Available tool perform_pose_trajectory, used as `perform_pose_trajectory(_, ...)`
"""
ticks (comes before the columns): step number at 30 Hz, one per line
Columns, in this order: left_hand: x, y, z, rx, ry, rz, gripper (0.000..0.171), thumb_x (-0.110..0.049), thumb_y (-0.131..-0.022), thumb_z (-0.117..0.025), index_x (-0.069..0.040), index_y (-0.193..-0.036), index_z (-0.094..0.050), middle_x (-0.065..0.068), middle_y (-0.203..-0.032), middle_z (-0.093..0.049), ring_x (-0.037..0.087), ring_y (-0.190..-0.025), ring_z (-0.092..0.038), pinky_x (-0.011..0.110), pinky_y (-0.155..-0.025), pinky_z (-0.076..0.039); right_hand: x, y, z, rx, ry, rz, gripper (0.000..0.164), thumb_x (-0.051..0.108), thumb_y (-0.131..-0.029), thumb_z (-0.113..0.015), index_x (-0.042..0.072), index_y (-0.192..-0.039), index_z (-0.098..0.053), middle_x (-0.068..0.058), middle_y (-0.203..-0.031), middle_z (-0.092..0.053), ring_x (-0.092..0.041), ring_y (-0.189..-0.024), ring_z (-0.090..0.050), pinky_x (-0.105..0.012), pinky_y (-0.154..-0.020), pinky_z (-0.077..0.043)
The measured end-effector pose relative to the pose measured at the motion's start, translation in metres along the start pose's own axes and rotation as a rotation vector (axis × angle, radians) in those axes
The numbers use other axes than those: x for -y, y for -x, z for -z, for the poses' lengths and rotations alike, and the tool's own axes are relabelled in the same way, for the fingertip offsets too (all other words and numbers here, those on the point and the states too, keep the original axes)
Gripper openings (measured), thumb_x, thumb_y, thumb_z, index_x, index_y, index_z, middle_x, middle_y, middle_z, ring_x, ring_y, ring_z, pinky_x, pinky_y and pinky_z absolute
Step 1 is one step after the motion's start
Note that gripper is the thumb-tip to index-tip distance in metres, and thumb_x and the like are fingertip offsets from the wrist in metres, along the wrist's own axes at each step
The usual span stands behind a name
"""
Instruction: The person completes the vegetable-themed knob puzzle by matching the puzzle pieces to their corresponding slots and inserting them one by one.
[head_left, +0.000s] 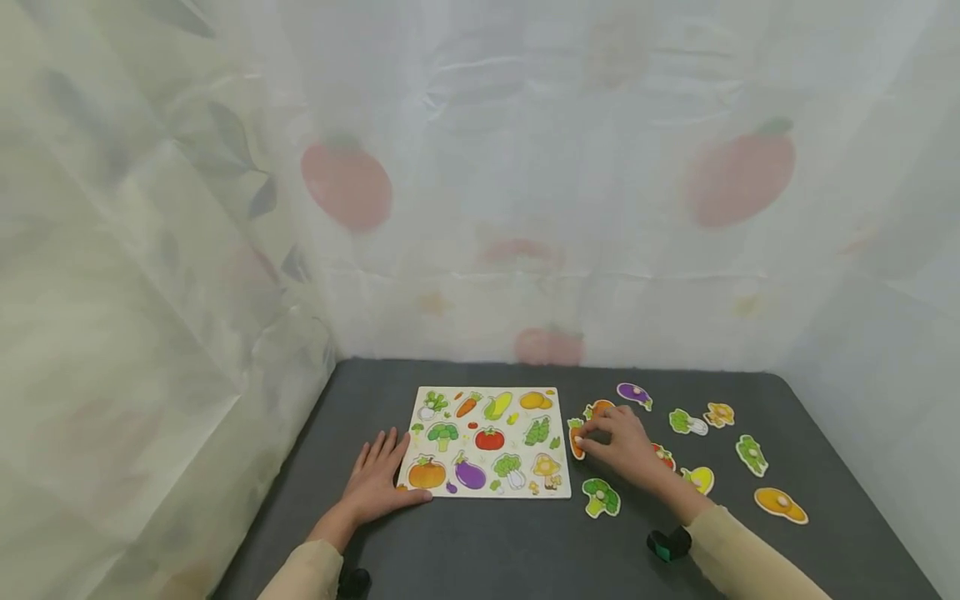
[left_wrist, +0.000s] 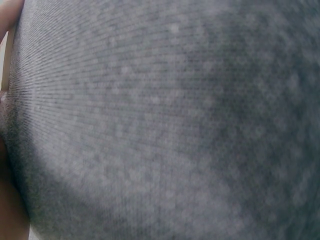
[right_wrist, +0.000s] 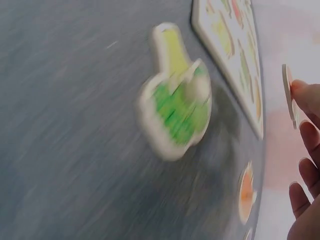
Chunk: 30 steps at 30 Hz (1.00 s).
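My right hand pinches a carrot puzzle piece between thumb and fingers, just off the right edge of the wooden vegetable board. In the right wrist view that piece shows almost edge-on, raised above the table. Flat on the table near this hand lies a broccoli piece with a pale round knob; a pumpkin piece sits partly behind the fingers. My left hand rests at the board's lower left edge, fingers stretched out. Only bits of its fingers show in the left wrist view.
Farther right on the dark table lie an eggplant piece, a bok choy piece, a mushroom piece, a pea pod piece, a corn piece and a yellow oval piece. The right forearm partly covers a tomato piece.
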<state>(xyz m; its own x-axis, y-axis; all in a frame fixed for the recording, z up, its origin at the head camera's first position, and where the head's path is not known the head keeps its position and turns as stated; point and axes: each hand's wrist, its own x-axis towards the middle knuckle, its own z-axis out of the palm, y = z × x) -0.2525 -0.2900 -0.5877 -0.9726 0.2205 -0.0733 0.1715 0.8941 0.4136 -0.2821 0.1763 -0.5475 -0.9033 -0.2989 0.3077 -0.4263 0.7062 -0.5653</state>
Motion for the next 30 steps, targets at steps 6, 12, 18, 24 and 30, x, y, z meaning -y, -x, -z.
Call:
perform_pose_trajectory(6, 0.001, -0.002, -0.003, -0.012, -0.004, -0.005, 0.122, -0.080, -0.074, -0.071, -0.012, -0.164, -0.024, 0.019, -0.169, -0.016, 0.042, -0.155, -0.007, 0.061, -0.121, -0.001, 0.017, -0.030, -0.021, 0.023, -0.022, -0.013, 0.007, 0.032, -0.088, -0.083, 0.029, -0.089, -0.077, 0.007, -0.103, -0.063, -0.027, -0.110, -0.050, -0.053, -0.094, -0.040)
perform_pose_trajectory(12, 0.000, -0.004, -0.004, 0.001, -0.026, -0.002, 0.124, -0.085, -0.073, -0.067, -0.014, -0.165, -0.022, 0.017, -0.169, -0.014, 0.040, -0.156, -0.006, 0.060, -0.122, -0.001, 0.027, -0.056, -0.042, 0.054, -0.055, -0.066, 0.005, 0.035, -0.091, -0.079, 0.030, -0.091, -0.078, 0.006, -0.105, -0.064, -0.030, -0.114, -0.049, -0.053, -0.094, -0.038)
perform_pose_trajectory(18, 0.000, -0.004, -0.005, -0.033, -0.007, -0.025, 0.122, -0.081, -0.074, -0.070, -0.012, -0.164, -0.026, 0.019, -0.168, -0.017, 0.042, -0.155, -0.008, 0.062, -0.121, -0.002, 0.032, -0.076, -0.066, 0.058, -0.053, -0.113, 0.006, 0.037, -0.092, -0.078, 0.031, -0.090, -0.077, 0.006, -0.109, -0.064, -0.027, -0.114, -0.048, -0.054, -0.099, -0.036)
perform_pose_trajectory(24, 0.000, -0.001, -0.005, -0.067, 0.026, -0.047, 0.121, -0.078, -0.074, -0.072, -0.009, -0.163, -0.029, 0.022, -0.167, -0.021, 0.043, -0.154, -0.010, 0.063, -0.120, -0.002, 0.044, -0.088, -0.082, 0.074, -0.075, -0.130, 0.007, 0.037, -0.092, -0.078, 0.030, -0.091, -0.078, 0.003, -0.111, -0.064, -0.027, -0.114, -0.047, -0.055, -0.100, -0.035)
perform_pose_trajectory(30, 0.002, 0.000, -0.005, -0.041, 0.019, -0.022, 0.122, -0.081, -0.074, -0.069, -0.012, -0.164, -0.025, 0.019, -0.168, -0.017, 0.041, -0.155, -0.007, 0.062, -0.121, 0.000, 0.054, -0.100, -0.100, 0.054, -0.073, -0.124, 0.009, 0.036, -0.093, -0.077, 0.028, -0.091, -0.079, 0.002, -0.109, -0.065, -0.027, -0.111, -0.049, -0.054, -0.098, -0.038)
